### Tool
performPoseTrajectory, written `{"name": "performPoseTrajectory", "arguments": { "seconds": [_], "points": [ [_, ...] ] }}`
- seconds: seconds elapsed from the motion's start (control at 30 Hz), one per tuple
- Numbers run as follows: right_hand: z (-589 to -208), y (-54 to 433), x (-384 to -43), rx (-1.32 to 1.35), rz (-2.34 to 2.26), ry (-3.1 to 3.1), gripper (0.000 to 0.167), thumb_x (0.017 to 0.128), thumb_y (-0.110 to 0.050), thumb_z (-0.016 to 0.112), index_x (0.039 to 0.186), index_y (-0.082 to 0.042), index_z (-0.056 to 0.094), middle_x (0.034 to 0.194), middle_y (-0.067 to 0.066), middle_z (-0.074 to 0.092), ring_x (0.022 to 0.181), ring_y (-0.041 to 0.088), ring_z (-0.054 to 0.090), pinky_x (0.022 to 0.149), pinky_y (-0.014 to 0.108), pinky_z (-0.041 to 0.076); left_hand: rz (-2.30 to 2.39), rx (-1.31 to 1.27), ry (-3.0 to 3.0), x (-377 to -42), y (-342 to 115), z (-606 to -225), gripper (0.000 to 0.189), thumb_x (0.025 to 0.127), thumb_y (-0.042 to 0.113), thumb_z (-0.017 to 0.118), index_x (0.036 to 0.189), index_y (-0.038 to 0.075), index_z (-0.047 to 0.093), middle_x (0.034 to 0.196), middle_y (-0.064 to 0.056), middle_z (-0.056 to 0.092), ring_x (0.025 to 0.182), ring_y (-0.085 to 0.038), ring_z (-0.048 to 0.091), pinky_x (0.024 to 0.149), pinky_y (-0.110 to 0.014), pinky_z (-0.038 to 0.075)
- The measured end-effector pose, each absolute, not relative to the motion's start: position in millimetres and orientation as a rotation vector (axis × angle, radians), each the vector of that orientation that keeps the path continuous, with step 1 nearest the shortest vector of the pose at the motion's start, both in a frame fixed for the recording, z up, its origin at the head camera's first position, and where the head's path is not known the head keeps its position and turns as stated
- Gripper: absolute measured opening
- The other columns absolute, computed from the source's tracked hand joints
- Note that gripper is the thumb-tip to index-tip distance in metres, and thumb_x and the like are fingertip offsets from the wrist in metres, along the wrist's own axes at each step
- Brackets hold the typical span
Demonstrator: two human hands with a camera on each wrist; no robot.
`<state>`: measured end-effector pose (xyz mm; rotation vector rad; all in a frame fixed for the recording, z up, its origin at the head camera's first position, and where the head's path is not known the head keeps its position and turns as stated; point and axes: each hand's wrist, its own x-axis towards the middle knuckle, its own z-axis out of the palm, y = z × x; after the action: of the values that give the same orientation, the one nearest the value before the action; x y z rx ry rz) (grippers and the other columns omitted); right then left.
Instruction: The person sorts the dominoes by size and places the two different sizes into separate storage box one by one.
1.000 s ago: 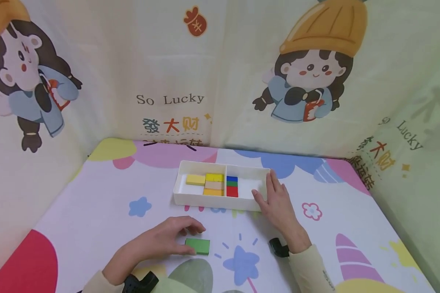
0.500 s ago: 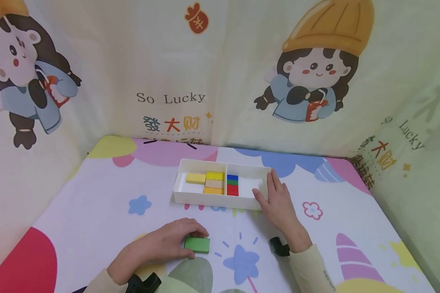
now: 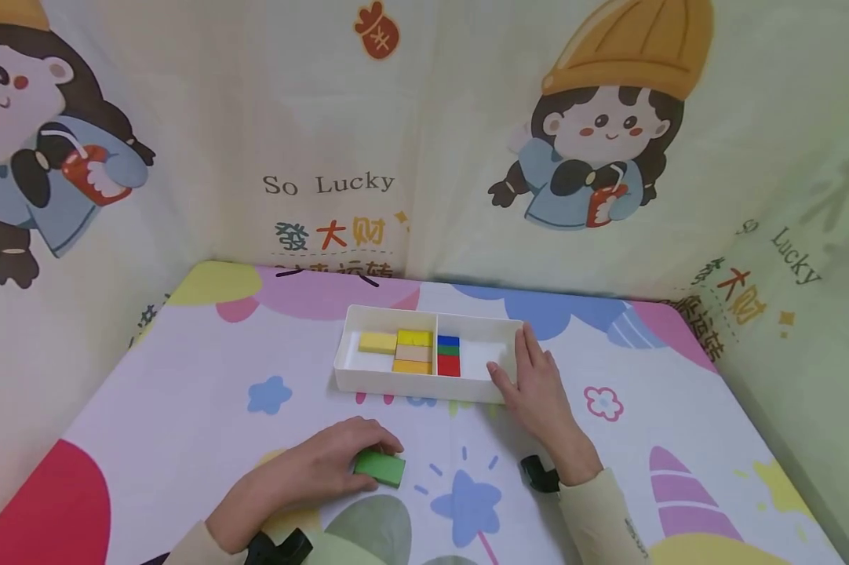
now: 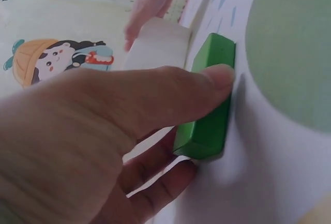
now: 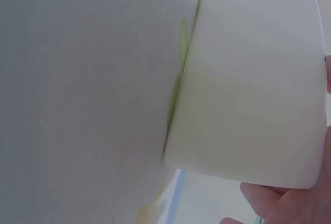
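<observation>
In the head view my left hand (image 3: 326, 463) pinches a green block (image 3: 380, 468) between thumb and fingers, near the front of the table. The left wrist view shows the thumb across one side of this green block (image 4: 217, 110), with fingertips around its other side. Whether the block touches the table I cannot tell. My right hand (image 3: 541, 392) holds the right end of a white two-compartment box (image 3: 389, 384), fingers along the outside of its end and thumb over the front rim. In the right wrist view the box's plain outer wall (image 5: 253, 89) fills much of the picture.
Several yellow and tan blocks (image 3: 413, 355) lie in the box's left compartment. Blue, green and red blocks (image 3: 449, 366) stand against the divider (image 3: 435, 345) in the right one. A patterned cloth (image 3: 205, 392) covers the table, and a printed curtain (image 3: 453, 196) rises behind.
My left fingers have closed around the green block, which now lies slightly turned and tilted. The right hand and the box have stayed in place.
</observation>
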<state>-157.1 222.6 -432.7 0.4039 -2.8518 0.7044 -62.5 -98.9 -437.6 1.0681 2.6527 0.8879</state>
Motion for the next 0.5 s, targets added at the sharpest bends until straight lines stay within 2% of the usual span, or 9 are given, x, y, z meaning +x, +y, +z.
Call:
{"name": "performPoseTrajectory", "arguments": {
  "seconds": [0.23, 0.5],
  "points": [
    [-434.4, 223.9, -158.2, 0.418, 0.693, -2.871, 0.082, 0.101, -0.043, 0.05, 0.155, 0.006, 0.012, 0.166, 0.021, 0.006, 0.15, 0.043, 0.019, 0.122, 0.061, 0.011, 0.896, 1.018, 2.652, -63.4, -95.7, -439.4, 0.036, 0.086, 0.017, 0.077, 0.119, 0.018, 0.066, 0.116, 0.012, 0.066, 0.107, -0.005, 0.057, 0.095, -0.026, 0.051],
    [-432.4, 224.8, -157.8, 0.413, 0.7, -2.855, 0.082, 0.101, -0.043, 0.05, 0.155, 0.006, 0.013, 0.166, 0.021, 0.007, 0.15, 0.042, 0.019, 0.122, 0.061, 0.012, 0.927, 1.092, 2.696, -64.0, -95.5, -438.5, 0.033, 0.085, 0.017, 0.078, 0.116, 0.018, 0.067, 0.113, 0.01, 0.068, 0.103, -0.006, 0.06, 0.092, -0.026, 0.052]
  ]
}}
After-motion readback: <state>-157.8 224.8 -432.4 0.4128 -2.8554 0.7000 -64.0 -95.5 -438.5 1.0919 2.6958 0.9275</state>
